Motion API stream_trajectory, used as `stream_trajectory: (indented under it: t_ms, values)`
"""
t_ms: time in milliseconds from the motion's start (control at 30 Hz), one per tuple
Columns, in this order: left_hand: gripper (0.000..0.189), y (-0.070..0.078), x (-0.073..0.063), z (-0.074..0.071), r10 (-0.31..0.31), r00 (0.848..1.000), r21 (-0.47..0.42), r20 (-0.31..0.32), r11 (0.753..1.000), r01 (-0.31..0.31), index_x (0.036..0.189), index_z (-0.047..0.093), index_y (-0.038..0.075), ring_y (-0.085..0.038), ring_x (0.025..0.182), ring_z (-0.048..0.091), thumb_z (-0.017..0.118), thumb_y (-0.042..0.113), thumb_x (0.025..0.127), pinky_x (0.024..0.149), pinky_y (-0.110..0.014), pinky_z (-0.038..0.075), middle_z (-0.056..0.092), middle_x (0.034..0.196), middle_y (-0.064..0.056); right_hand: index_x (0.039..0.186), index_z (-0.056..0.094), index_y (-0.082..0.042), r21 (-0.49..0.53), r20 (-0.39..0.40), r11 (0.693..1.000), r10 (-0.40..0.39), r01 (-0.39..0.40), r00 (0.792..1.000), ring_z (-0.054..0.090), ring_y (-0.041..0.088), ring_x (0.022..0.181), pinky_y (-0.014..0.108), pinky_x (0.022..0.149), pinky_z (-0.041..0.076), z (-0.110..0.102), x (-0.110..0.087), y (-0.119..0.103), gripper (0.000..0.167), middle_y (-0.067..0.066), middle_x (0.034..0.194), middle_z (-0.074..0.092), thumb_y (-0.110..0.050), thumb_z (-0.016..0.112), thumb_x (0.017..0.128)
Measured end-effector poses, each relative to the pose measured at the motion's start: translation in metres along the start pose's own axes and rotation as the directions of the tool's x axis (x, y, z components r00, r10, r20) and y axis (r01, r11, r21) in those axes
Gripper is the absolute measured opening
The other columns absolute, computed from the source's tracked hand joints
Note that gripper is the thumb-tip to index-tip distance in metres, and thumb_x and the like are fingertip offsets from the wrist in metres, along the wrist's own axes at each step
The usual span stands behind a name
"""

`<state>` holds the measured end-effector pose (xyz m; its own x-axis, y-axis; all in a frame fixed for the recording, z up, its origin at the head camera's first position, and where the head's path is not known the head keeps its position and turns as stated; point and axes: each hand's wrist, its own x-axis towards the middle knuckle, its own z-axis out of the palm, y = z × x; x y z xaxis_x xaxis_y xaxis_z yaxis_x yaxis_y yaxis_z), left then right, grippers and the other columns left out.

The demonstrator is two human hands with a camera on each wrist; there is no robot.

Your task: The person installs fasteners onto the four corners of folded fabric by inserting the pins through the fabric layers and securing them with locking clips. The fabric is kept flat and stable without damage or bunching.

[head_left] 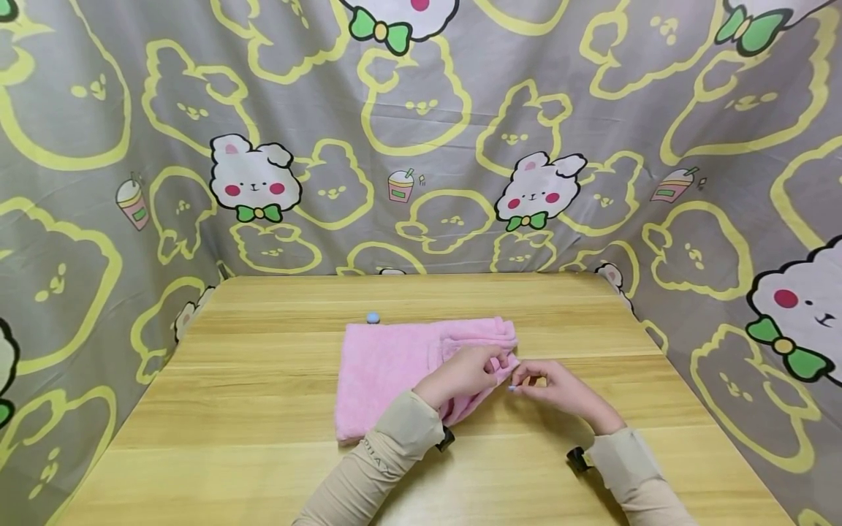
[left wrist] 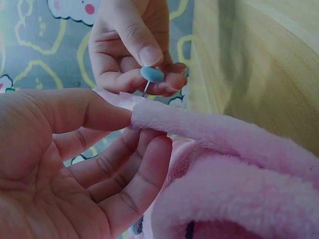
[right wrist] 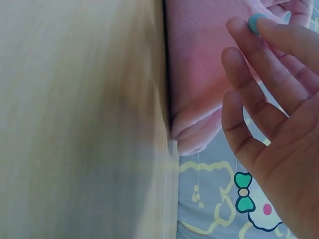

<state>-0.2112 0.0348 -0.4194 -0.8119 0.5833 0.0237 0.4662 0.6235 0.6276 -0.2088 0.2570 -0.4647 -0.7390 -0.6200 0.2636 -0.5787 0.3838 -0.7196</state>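
A pink plush cloth (head_left: 381,372) lies folded on the wooden table. My left hand (head_left: 468,371) pinches the edge of the cloth's right-hand corner and lifts it between thumb and fingers. Close beside that corner, my right hand (head_left: 555,389) holds a pin with a round blue head (left wrist: 152,74) between thumb and fingertips. Its thin metal shaft points down toward the raised pink edge in the left wrist view; whether the tip touches the cloth I cannot tell. The same blue head (right wrist: 255,23) shows at the right hand's fingertips in the right wrist view.
A second round blue object (head_left: 373,318) sits at the cloth's far edge, toward the left. The wooden table (head_left: 250,380) extends around the cloth. A grey curtain (head_left: 434,124) with cartoon rabbits hangs behind and at both sides.
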Motion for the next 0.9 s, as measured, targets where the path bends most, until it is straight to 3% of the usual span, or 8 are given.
stream_trajectory:
  t_ms: [133, 267, 400, 600, 767, 900]
  values:
    - [0.017, 0.001, -0.0006, -0.0005, 0.005, 1.0, 0.006, 0.008, 1.0, -0.005, 0.1, 0.061, 0.018, -0.004, 0.07, 0.054, 0.066, 0.006, 0.088, 0.062, -0.015, 0.044, 0.064, 0.082, 0.003, 0.089, 0.067, -0.02, -0.089, -0.072, 0.994, -0.07, 0.064, 0.995, 0.054, 0.008, 0.094, 0.026, 0.082, 0.043, 0.0025, -0.0001, 0.0012, 0.015, -0.002, 0.098, 0.065, -0.007, 0.072, 0.085]
    - [0.02, 0.0011, -0.0002, -0.0003, 0.003, 1.0, 0.018, 0.014, 1.0, -0.003, 0.102, 0.061, 0.017, -0.005, 0.069, 0.054, 0.064, 0.003, 0.087, 0.061, -0.015, 0.043, 0.064, 0.083, 0.002, 0.085, 0.068, -0.025, -0.21, -0.148, 0.971, -0.151, 0.119, 0.977, 0.04, 0.017, 0.111, 0.029, 0.093, 0.032, 0.0046, 0.0006, 0.0013, 0.025, 0.005, 0.117, 0.056, -0.004, 0.078, 0.078]
    - [0.026, 0.0014, -0.0003, -0.0006, -0.006, 1.0, 0.011, 0.024, 1.0, 0.006, 0.102, 0.061, 0.016, -0.005, 0.068, 0.053, 0.062, -0.003, 0.084, 0.059, -0.014, 0.043, 0.063, 0.08, 0.002, 0.083, 0.067, -0.025, -0.264, -0.159, 0.949, -0.218, 0.171, 0.963, 0.041, 0.024, 0.119, 0.027, 0.101, 0.028, 0.0049, 0.0013, 0.0008, 0.029, 0.009, 0.126, 0.058, -0.001, 0.079, 0.074]
    - [0.026, 0.0014, -0.0004, -0.0016, 0.001, 0.999, 0.012, 0.043, 1.0, -0.001, 0.099, 0.061, 0.014, -0.003, 0.068, 0.054, 0.063, -0.004, 0.081, 0.061, -0.013, 0.044, 0.063, 0.078, 0.003, 0.087, 0.067, -0.021, -0.25, -0.155, 0.954, -0.211, 0.168, 0.965, 0.055, 0.023, 0.111, 0.01, 0.104, 0.032, 0.0048, -0.0003, 0.0006, 0.026, 0.0, 0.109, 0.067, -0.001, 0.078, 0.076]
    - [0.028, 0.0001, -0.0018, -0.0041, 0.008, 0.993, 0.027, 0.114, 1.0, -0.011, 0.107, 0.064, 0.015, -0.002, 0.078, 0.061, 0.068, 0.002, 0.082, 0.07, -0.012, 0.047, 0.07, 0.088, 0.003, 0.088, 0.066, -0.019, -0.276, -0.158, 0.948, -0.206, 0.157, 0.966, 0.059, 0.025, 0.105, 0.011, 0.1, 0.038, 0.0045, -0.0012, -0.0005, 0.026, -0.003, 0.104, 0.068, 0.0, 0.078, 0.076]
    - [0.033, -0.0002, -0.0044, -0.0077, 0.029, 0.982, 0.055, 0.186, 0.998, -0.04, 0.117, 0.065, 0.015, -0.004, 0.088, 0.065, 0.069, 0.007, 0.085, 0.078, -0.013, 0.048, 0.073, 0.099, 0.001, 0.089, 0.066, -0.019, -0.307, -0.164, 0.935, -0.236, 0.178, 0.958, 0.06, 0.018, 0.1, 0.013, 0.095, 0.042, 0.0039, -0.0012, -0.0003, 0.028, -0.003, 0.101, 0.069, 0.003, 0.078, 0.075]
